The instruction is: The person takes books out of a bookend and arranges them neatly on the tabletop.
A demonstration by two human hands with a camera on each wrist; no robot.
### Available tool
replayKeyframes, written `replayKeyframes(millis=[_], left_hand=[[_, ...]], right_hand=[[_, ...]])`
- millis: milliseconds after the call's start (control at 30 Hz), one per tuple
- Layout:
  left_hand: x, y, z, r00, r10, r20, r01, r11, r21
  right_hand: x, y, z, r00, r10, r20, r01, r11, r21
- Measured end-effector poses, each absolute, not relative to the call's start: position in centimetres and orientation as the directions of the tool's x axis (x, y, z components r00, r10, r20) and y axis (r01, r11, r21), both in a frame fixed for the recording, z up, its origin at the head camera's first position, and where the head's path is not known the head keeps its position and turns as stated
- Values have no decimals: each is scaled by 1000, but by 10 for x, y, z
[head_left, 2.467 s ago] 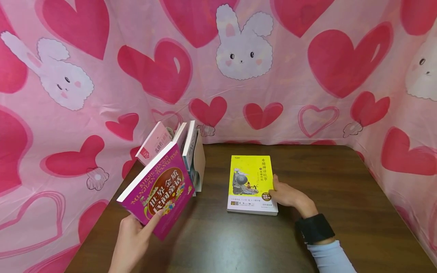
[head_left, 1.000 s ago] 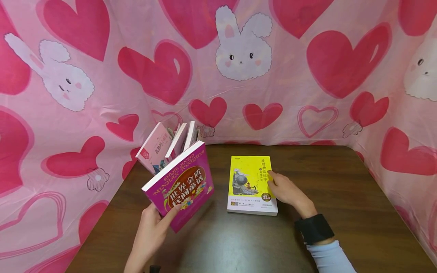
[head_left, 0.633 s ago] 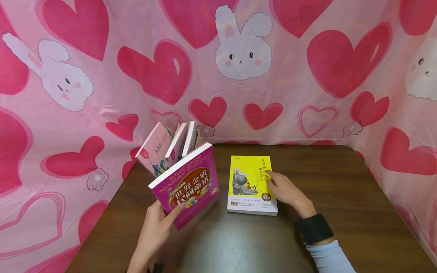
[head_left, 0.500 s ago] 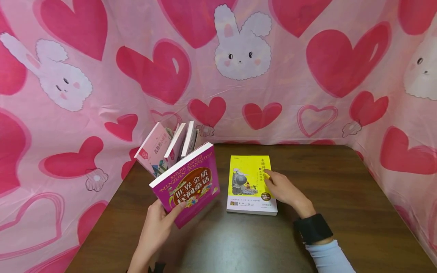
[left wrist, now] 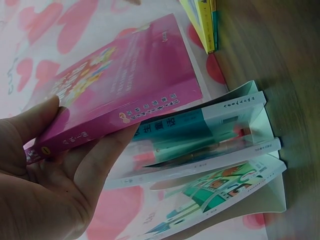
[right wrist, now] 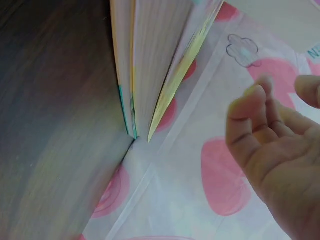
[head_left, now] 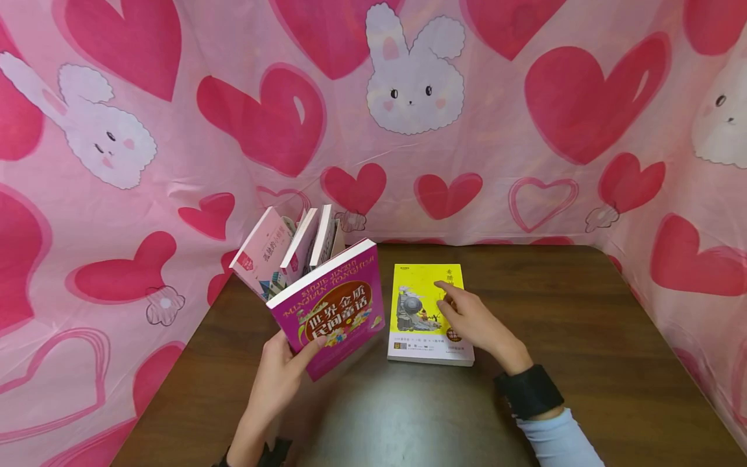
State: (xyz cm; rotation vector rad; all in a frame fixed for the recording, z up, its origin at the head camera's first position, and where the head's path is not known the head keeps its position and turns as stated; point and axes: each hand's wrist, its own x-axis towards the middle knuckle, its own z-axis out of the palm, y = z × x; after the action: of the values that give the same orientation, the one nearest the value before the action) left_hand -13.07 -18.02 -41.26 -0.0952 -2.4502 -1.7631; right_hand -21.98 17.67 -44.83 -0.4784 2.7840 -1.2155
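My left hand [head_left: 280, 373] grips a magenta book [head_left: 332, 311] by its lower left edge, thumb on the front cover. In the left wrist view, the book's spine faces the camera and the left hand's [left wrist: 55, 185] fingers lie beneath it. The book is held tilted in the air, in front of the standing books. To its right, a yellow book [head_left: 411, 308] lies flat, cover up. Over the yellow cover hovers my right hand [head_left: 478, 324]. The right wrist view shows its loosely bent fingers [right wrist: 242, 130] apart from the page edges [right wrist: 155, 60], holding nothing.
At the table's left back, a pink book [head_left: 262, 253], a lilac-edged book [head_left: 300, 240] and a white-edged book [head_left: 322, 237] lean in a pale book holder [left wrist: 277, 192]. The brown table [head_left: 554, 305] is bordered by a pink heart-patterned cloth [head_left: 496, 130].
The magenta book, gripped in my left hand, has moved right, away from the standing books. My right hand has shifted from the yellow book's right edge to over its cover.
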Motion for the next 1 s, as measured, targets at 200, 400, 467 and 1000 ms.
replayKeyframes(millis=[200, 400, 467, 1000], left_hand=[[-136, -179, -415, -990, -19, 142, 130, 290, 948], [-139, -179, -415, -991, -8, 137, 130, 266, 955], [-140, -179, -415, -992, -12, 129, 121, 267, 956], [-150, -176, -421, -989, 39, 142, 147, 246, 958]], right_hand=[[-219, 171, -446, -937, -297, 182, -331, 598, -730], [-219, 158, -446, -926, -283, 249, -370, 556, -744], [-218, 152, -446, -919, -294, 262, -386, 540, -748], [-211, 117, -449, -881, -382, 278, -444, 471, -762]])
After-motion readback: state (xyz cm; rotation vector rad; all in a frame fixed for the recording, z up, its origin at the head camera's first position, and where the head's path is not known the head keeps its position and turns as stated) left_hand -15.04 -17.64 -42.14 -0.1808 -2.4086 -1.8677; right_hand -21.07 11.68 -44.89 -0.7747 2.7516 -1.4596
